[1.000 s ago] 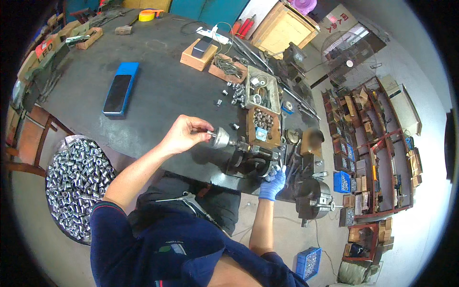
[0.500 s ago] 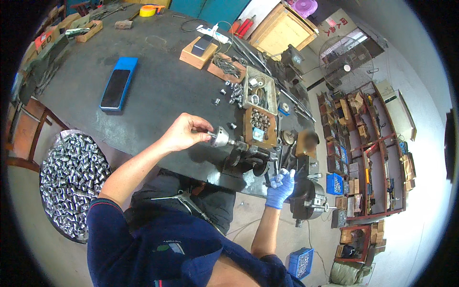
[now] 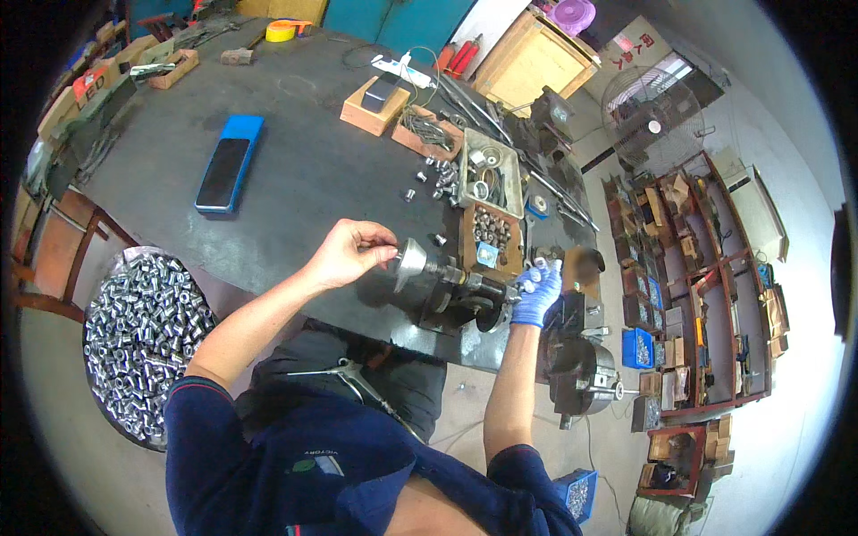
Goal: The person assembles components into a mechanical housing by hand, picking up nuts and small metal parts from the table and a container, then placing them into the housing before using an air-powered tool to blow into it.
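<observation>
My bare left hand [image 3: 351,254] is closed in a pinch at the front of a silver chuck [image 3: 411,260]. What its fingertips hold is too small to make out. The chuck sits on the left end of a dark bench-mounted spindle fixture [image 3: 466,297] at the table's near edge. By the right end of this fixture is my right hand [image 3: 538,293], in a blue glove, with curled fingers. Whatever lies inside that grip is hidden. Loose metal fittings [image 3: 441,179] lie behind the chuck, beside a wooden box [image 3: 508,264] of small metal parts.
A large round container [image 3: 100,386] heaped with metal fittings stands at my left. On the table [image 3: 304,170] lie a blue-and-black oblong case [image 3: 228,165] and a pale tray [image 3: 515,189] of rings. Right of the fixture is a dark round machine head [image 3: 585,371]; shelves [image 3: 715,295] line the wall.
My right hand has risen and moved slightly right, up to the fixture's right end. My left hand stays at the chuck, whose visible outline has changed. The whole view has shifted slightly.
</observation>
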The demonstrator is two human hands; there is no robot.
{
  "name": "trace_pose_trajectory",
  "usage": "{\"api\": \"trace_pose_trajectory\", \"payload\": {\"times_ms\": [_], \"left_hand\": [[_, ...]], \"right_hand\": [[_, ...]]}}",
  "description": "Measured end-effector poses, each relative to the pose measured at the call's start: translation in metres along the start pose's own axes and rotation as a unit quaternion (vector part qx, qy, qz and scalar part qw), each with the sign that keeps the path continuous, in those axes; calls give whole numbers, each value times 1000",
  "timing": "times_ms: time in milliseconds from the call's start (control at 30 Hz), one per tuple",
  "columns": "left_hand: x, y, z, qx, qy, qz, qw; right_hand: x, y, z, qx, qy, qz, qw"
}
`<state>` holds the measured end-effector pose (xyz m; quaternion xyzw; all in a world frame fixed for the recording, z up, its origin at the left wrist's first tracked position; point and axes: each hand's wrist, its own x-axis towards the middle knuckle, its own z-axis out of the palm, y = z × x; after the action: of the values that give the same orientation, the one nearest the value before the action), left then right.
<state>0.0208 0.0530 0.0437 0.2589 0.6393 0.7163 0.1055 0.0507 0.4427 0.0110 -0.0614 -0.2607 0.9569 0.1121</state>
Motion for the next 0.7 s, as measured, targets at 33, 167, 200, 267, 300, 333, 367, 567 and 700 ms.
{"api": "trace_pose_trajectory", "payload": {"times_ms": [33, 167, 200, 267, 300, 333, 367, 567, 700], "left_hand": [[-2, -1, 2, -26, 8, -21, 999], [-4, -3, 7, 3, 23, 38, 999], [-5, -4, 7, 8, 33, 39, 999], [-2, -4, 15, 10, 34, 44, 998], [-1, -4, 15, -1, 29, 30, 999], [-7, -8, 7, -7, 44, 9, 999], [-7, -8, 6, -20, 40, -6, 999], [-2, -6, -3, -67, -13, 32, 997], [-1, 3, -10, -70, 27, 11, 997]], "right_hand": [[6, 8, -9, -39, 34, -20, 998], [2, 35, -25, -195, 146, -46, 969], [-12, 56, -27, -204, 174, -128, 955], [-16, 51, -76, -189, 217, -142, 947], [-24, 52, -86, -187, 236, -139, 943], [-54, 64, -41, -198, 247, -113, 942], [-83, 63, -15, -207, 266, -105, 936], [-125, 21, 5, -161, 60, -92, 981], [-114, 7, 44, -165, 0, -122, 979]]}}
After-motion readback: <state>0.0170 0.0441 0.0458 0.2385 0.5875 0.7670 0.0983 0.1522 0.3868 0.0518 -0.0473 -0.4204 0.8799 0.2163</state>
